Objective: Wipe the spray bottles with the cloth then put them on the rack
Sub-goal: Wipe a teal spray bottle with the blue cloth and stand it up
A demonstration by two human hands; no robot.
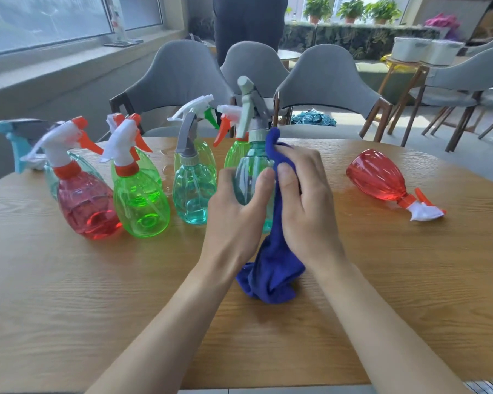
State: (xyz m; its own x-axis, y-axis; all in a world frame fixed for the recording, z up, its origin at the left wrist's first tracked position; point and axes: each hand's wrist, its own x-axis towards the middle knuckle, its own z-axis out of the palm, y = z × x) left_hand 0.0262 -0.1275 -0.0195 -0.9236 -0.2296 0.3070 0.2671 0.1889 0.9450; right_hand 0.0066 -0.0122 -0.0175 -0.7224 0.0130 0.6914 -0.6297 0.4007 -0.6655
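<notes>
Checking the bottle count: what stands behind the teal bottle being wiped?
A green bottle with an orange trigger stands behind it, mostly hidden by the held bottle and left hand.

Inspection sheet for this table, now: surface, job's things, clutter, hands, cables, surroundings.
Surface: wooden table, light grain.
Job's things: held teal bottle upright; blue cloth against its right side, tail hanging toward the table; upright bottles at left, among them a red bottle and a green bottle; tipped red bottle lying on its side at right; rack not seen.
Clutter: teal bundle on a chair seat.
Hands: left hand grips the held teal bottle; right hand holds the blue cloth against it.
Cables: nothing seen.
Surroundings: grey chairs, window, potted plants, a person standing behind.
</notes>
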